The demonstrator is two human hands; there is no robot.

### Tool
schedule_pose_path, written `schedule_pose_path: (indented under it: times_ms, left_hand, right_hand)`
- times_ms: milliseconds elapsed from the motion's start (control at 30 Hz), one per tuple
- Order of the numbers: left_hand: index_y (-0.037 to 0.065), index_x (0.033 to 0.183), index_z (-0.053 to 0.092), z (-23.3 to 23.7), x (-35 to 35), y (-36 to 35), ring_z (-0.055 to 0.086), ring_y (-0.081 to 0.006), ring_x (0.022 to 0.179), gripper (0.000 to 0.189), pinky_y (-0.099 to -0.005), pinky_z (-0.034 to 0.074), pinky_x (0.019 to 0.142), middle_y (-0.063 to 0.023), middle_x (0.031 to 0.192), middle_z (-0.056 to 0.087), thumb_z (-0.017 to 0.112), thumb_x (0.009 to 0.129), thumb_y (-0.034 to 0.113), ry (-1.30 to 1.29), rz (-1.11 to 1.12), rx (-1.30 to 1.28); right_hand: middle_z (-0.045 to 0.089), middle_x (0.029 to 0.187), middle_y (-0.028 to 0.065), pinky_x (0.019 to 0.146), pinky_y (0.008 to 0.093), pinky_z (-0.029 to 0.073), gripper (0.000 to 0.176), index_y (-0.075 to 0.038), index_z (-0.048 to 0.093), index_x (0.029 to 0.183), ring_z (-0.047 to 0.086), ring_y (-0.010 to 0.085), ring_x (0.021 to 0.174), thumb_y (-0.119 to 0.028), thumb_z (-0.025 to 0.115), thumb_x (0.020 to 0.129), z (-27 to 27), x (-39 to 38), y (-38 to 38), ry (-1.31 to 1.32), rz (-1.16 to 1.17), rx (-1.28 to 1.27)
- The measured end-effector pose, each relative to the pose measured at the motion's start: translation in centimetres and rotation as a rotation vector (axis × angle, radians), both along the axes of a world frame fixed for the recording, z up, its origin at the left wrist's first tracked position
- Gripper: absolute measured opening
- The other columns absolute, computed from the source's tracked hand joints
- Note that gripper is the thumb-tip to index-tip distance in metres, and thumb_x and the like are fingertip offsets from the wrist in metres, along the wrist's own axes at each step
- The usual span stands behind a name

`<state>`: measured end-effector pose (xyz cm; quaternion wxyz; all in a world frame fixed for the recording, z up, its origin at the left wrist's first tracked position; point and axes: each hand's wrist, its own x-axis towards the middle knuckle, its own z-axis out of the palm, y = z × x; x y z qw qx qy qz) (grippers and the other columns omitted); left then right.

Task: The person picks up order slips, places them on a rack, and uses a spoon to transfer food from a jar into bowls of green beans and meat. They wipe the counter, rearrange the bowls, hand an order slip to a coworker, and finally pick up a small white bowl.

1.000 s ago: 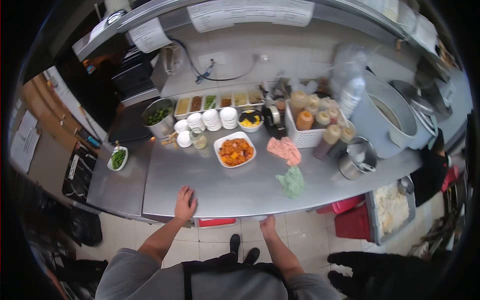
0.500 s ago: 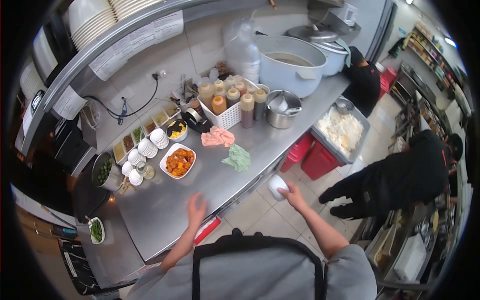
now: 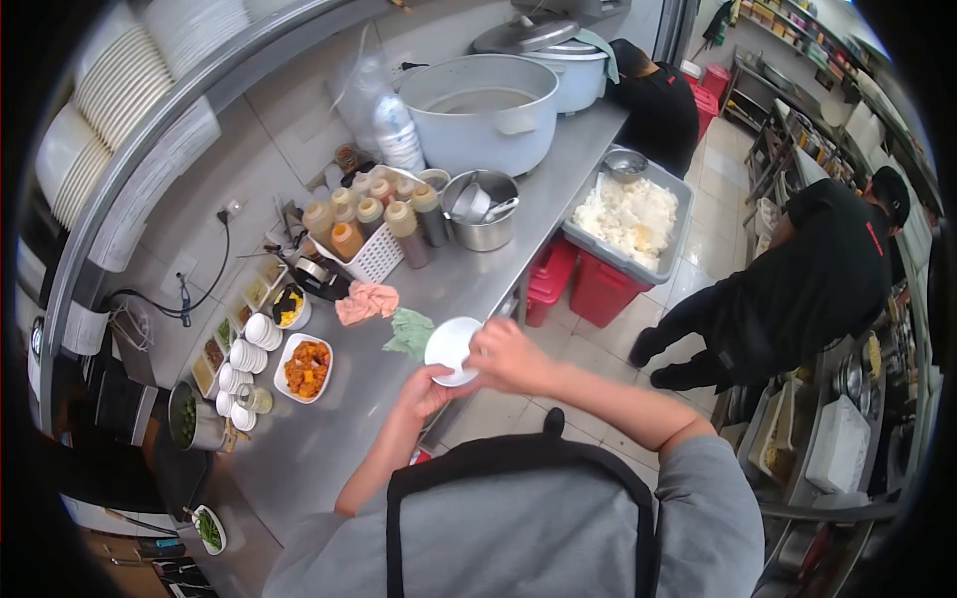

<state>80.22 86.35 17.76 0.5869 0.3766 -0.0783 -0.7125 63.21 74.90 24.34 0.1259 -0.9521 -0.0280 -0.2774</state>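
A small white bowl (image 3: 452, 345) is held up in front of me at the counter's front edge, its inside facing me. My left hand (image 3: 427, 393) grips it from below, thumb on the lower rim. At the right rim, the curled fingers of my right hand (image 3: 506, 357) close on the same bowl; their tips are partly hidden. Just behind the bowl lies a crumpled green cloth (image 3: 407, 334), beside a pink cloth (image 3: 367, 302). Further left on the counter stands a square white dish of orange-red food (image 3: 306, 369).
A grey tub of white rice (image 3: 630, 224) sits on red bins (image 3: 608, 296) to the right. Sauce bottles (image 3: 349, 237), a steel pot (image 3: 482, 231) and a big pot (image 3: 478, 135) line the back. Two people in black, one a nearby co-worker (image 3: 797, 269), stand to the right.
My right hand has brought the bowl left and up over the counter edge, turning its inside toward me. My left hand has moved right and taken hold of it. The view has swung right.
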Motion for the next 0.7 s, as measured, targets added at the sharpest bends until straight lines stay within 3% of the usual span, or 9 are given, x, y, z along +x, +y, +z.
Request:
schedule_pose_path:
  times_ms: [67, 233, 333, 400, 467, 500, 600, 667, 700]
  left_hand:
    - [-0.001, 0.121, 0.034, 0.3, -0.6, -2.6, 0.053, -0.0358, 0.099, 0.052, -0.0464, 0.051, 0.076, -0.0173, 0.113, 0.049, 0.047, 0.071, 0.0, 0.0, 0.046, -0.015]
    - [-0.005, 0.125, 0.027, 1.8, 0.5, -7.2, 0.048, -0.0431, 0.102, 0.064, -0.0427, 0.054, 0.073, -0.0242, 0.115, 0.044, 0.044, 0.063, -0.006, -0.121, 0.352, -0.03]
    - [-0.005, 0.121, 0.03, 2.9, 2.1, -8.1, 0.05, -0.0379, 0.101, 0.059, -0.0485, 0.051, 0.077, -0.0197, 0.112, 0.047, 0.044, 0.064, -0.005, -0.158, 0.472, -0.1]
    - [-0.005, 0.122, 0.029, 4.0, 2.4, -8.2, 0.05, -0.0384, 0.101, 0.06, -0.0469, 0.052, 0.077, -0.02, 0.114, 0.046, 0.044, 0.064, -0.005, -0.169, 0.543, -0.115]
    - [-0.005, 0.122, 0.028, 5.2, 2.1, -8.5, 0.05, -0.0389, 0.102, 0.061, -0.0453, 0.052, 0.077, -0.0204, 0.115, 0.045, 0.044, 0.064, -0.004, -0.182, 0.609, -0.13]
    - [-0.005, 0.123, 0.026, 5.8, 2.0, -8.7, 0.049, -0.0396, 0.102, 0.062, -0.0436, 0.053, 0.076, -0.0206, 0.116, 0.044, 0.044, 0.064, -0.004, -0.207, 0.624, -0.143]
    - [-0.005, 0.125, 0.023, 5.1, 3.2, -9.2, 0.049, -0.0406, 0.103, 0.065, -0.0412, 0.053, 0.074, -0.021, 0.118, 0.043, 0.044, 0.064, -0.004, -0.217, 0.665, -0.143]
    - [-0.004, 0.126, 0.021, 4.6, 4.3, -9.6, 0.049, -0.041, 0.103, 0.067, -0.0404, 0.054, 0.073, -0.0211, 0.118, 0.042, 0.045, 0.064, -0.003, -0.196, 0.689, -0.138]
    - [-0.001, 0.128, 0.02, 4.5, 4.8, -9.9, 0.047, -0.0421, 0.104, 0.069, -0.039, 0.055, 0.071, -0.0226, 0.12, 0.04, 0.044, 0.064, -0.004, -0.179, 0.738, -0.13]
  right_hand:
    - [0.053, 0.075, 0.0034, 0.078, 0.0334, 0.038, 0.02, -0.009, 0.058, 0.083, 0.051, 0.0226, 0.077, -0.013, 0.062, 0.064, 2.5, -1.3, -4.1, -0.198, -0.08, 0.023]
    - [0.058, 0.078, 0.0115, 0.066, 0.0385, 0.043, 0.01, -0.004, 0.061, 0.077, 0.054, 0.0294, 0.075, -0.011, 0.058, 0.071, 1.8, -5.0, -17.9, -0.188, -0.302, 0.295]
    - [0.058, 0.077, 0.0137, 0.063, 0.0398, 0.043, 0.014, -0.003, 0.061, 0.073, 0.055, 0.031, 0.072, -0.016, 0.057, 0.073, 1.0, -3.7, -24.2, -0.109, -0.408, 0.372]
    - [0.058, 0.076, 0.0143, 0.062, 0.0399, 0.043, 0.017, -0.003, 0.061, 0.073, 0.055, 0.0313, 0.071, -0.02, 0.057, 0.074, 0.8, -1.4, -27.2, -0.017, -0.474, 0.361]
    - [0.06, 0.079, 0.0132, 0.061, 0.041, 0.044, 0.02, -0.004, 0.062, 0.075, 0.056, 0.0289, 0.074, -0.023, 0.055, 0.077, 0.2, 2.0, -29.4, 0.173, -0.501, 0.174]
    - [0.06, 0.079, 0.0132, 0.061, 0.041, 0.044, 0.02, -0.004, 0.062, 0.075, 0.056, 0.0289, 0.074, -0.023, 0.055, 0.077, -1.4, 4.3, -31.0, 0.178, -0.482, 0.178]
    - [0.061, 0.084, 0.0102, 0.064, 0.0399, 0.045, 0.022, -0.006, 0.062, 0.081, 0.057, 0.0265, 0.08, -0.026, 0.052, 0.079, -6.6, 10.6, -32.9, 0.162, -0.264, -0.121]
    - [0.061, 0.081, 0.0084, 0.071, 0.0351, 0.046, 0.021, -0.01, 0.062, 0.085, 0.057, 0.0267, 0.083, -0.024, 0.064, 0.07, -7.4, 13.5, -31.7, 0.439, -0.3, -0.238]
    - [0.061, 0.088, 0.0101, 0.078, 0.0363, 0.044, 0.028, -0.01, 0.061, 0.09, 0.055, 0.0275, 0.09, -0.026, 0.065, 0.068, -7.4, 14.7, -31.8, 0.592, -0.293, -0.187]
